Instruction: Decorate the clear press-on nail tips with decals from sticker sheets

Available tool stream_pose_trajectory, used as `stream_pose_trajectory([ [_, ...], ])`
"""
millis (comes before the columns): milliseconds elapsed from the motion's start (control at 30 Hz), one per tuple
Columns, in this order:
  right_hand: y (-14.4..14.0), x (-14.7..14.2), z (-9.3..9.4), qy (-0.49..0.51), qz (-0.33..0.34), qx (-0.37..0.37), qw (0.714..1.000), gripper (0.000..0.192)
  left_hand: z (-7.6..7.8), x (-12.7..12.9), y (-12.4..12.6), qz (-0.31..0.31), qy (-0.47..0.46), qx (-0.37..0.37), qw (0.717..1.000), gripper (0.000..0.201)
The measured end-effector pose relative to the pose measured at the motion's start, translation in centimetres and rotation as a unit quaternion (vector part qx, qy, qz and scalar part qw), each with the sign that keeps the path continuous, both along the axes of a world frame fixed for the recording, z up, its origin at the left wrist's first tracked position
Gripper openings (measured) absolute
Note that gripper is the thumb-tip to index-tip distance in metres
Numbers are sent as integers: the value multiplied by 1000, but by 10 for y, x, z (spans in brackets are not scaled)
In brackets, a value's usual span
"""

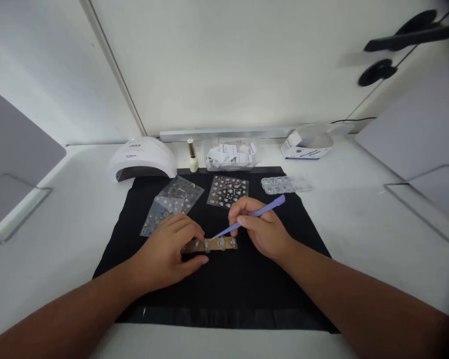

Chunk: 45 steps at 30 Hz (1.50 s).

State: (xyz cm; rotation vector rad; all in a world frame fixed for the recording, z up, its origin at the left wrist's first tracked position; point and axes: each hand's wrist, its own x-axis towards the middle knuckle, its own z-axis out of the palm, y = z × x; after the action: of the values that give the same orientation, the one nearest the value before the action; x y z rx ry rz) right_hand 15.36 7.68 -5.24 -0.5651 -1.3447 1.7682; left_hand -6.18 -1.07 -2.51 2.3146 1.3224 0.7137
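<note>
fingers of the left hand are pressed on a tan nail-tip strip on the black mat, its left end hidden; the right hand is closed on a purple stick. lamp lettering is unreadable.

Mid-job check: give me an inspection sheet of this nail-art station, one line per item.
Surface: black mat on a white table.
Job's things: tan strip with clear nail tips lies on the mat; purple stick tool has its tip at the strip.
Clutter: nail lamp, polish bottle, sticker sheets, clear compartment case, tub of white packets, small white box.
Grippers: left hand pins the strip's left end; right hand grips the tool like a pen.
Cables: black cable along the back wall.
Surroundings: white walls, black stand arms upper right.
</note>
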Motion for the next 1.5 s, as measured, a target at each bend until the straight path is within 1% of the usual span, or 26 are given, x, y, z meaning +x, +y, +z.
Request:
stream_pose_trajectory([
  [167, -2, 2, 0, -4, 25, -4, 1000, 6, -6, 2, -1, -10, -31, 3, 999, 23],
  [333, -3, 2, 2, -3, 43, -18, 999, 7, -4, 4, -2, -1, -34, 14, 999, 21],
  [433, -3, 2, 2, -4, 37, -21, 999, 6, -4, 5, -3, 3, -29, 15, 999, 21],
  [833, -3, 1, 3, -17, 26, -24, 999, 7, -6, 4, 0, -15, -21, 23, 999, 18],
  [1233, -3, 2, 4, -43, 20, -10, 999, 8, -3, 5, 1, -34, 15, 34, 999, 8],
  [1500, -4, 0, 6, -44, 10, -14, 999, 7, -3, 3, 3, -46, 34, 79, 995, 7],
])
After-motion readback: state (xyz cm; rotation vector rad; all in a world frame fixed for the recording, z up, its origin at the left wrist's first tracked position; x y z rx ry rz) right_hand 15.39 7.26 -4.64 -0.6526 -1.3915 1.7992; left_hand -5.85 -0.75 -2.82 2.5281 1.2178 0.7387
